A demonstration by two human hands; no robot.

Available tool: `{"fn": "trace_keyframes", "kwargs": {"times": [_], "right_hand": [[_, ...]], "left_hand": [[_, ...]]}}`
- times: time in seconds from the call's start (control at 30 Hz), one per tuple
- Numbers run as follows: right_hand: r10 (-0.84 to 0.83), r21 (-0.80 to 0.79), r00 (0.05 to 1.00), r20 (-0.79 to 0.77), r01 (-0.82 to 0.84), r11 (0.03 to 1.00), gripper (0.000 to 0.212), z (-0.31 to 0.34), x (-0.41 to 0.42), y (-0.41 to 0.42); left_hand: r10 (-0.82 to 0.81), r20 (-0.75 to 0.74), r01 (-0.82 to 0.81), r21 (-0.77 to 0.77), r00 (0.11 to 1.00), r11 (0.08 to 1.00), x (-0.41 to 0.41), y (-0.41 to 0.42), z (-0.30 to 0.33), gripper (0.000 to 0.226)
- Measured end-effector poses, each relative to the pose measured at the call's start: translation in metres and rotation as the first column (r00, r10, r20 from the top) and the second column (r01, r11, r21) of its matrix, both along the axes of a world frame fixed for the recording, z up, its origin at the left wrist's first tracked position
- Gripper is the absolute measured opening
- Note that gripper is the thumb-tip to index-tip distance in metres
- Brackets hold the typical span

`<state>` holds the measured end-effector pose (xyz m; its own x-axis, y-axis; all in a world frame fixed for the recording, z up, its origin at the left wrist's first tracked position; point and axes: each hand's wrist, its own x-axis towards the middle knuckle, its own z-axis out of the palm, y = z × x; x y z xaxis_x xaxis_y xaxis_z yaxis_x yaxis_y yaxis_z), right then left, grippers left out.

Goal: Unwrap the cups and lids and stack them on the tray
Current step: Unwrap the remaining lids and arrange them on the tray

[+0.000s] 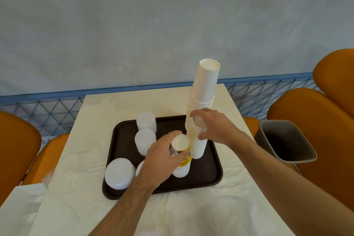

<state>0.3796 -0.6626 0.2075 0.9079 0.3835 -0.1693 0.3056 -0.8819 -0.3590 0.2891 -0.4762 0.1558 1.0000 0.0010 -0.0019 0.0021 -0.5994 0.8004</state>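
Note:
A dark brown tray (208, 174) lies on the cream table. On it a tall stack of white paper cups (206, 84) stands upside down and leans slightly. My right hand (212, 126) grips this stack low down, fingers curled round it. In front of it stands a short stack of cups with a yellow printed cup (182, 147) on top, and my left hand (162, 157) grips that cup's side. Several stacks of white lids (119, 173) stand on the tray's left half.
A grey waste bin (285, 142) stands on the floor right of the table. Orange chairs (314, 120) flank both sides. Clear plastic wrap (191, 214) lies on the table in front of the tray. A blue mesh fence runs behind the table.

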Motion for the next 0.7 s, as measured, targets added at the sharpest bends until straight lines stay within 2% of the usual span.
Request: {"fn": "trace_keyframes", "kwargs": {"times": [0.2, 0.4, 0.7], "right_hand": [[0.027, 0.058, 0.997, 0.072, -0.031, 0.998, 0.082, -0.010, 0.018, 0.017], [0.059, 0.039, 0.992, 0.110, -0.064, 0.997, 0.083, -0.012, 0.028, 0.021], [0.093, 0.082, 0.989, 0.111, -0.102, 0.991, 0.085, -0.017, 0.036, 0.023]], "left_hand": [[-0.008, -0.007, 0.008, 0.059, 1.000, 0.998, 0.001, -0.003, 0.003, 0.066], [0.030, 0.007, -0.031, 0.128, 1.000, 0.991, 0.011, -0.007, 0.007, 0.066], [0.071, 0.000, -0.071, 0.148, 0.997, 0.986, 0.037, 0.001, 0.021, 0.066]]}}
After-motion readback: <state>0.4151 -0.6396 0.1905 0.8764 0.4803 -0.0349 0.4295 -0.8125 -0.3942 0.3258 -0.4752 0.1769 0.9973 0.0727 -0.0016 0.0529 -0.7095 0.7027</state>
